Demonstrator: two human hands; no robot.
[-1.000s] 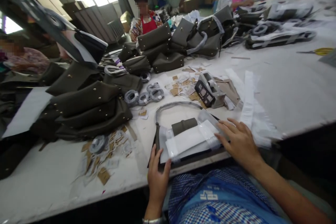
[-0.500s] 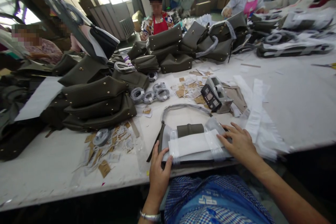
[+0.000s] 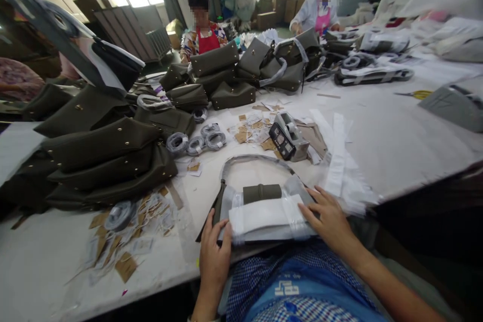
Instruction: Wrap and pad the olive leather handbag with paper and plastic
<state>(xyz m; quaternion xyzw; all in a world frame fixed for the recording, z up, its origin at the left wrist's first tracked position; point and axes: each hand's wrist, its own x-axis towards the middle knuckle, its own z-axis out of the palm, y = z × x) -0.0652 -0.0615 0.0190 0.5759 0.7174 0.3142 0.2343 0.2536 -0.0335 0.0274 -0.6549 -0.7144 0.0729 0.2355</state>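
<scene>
A dark olive handbag [image 3: 217,211] lies at the table's front edge, its arched handle [image 3: 256,157] wrapped in clear film. White padding [image 3: 264,219] covers its front under clear wrap, below an olive strap band [image 3: 262,192]. My left hand [image 3: 215,244] rests on the bag's left end, fingers stretched out and thumb apart. On the right end lies my right hand [image 3: 327,219], fingers spread, with some fingertips touching the white padding. The underside of the bag is hidden.
Behind the bag stands a grey tape dispenser [image 3: 289,136]. Coiled wrapped straps [image 3: 196,145] and brown tags [image 3: 126,266] lie to the left, near stacked olive bags [image 3: 109,161]. White strips [image 3: 335,153] lie right; yellow-handled scissors [image 3: 420,94] farther off. Co-workers sit across the table.
The view has turned right, so the table's things appear farther left, and a grey object shows at the right edge. Both my hands stay on the bag, nearly unchanged in pose.
</scene>
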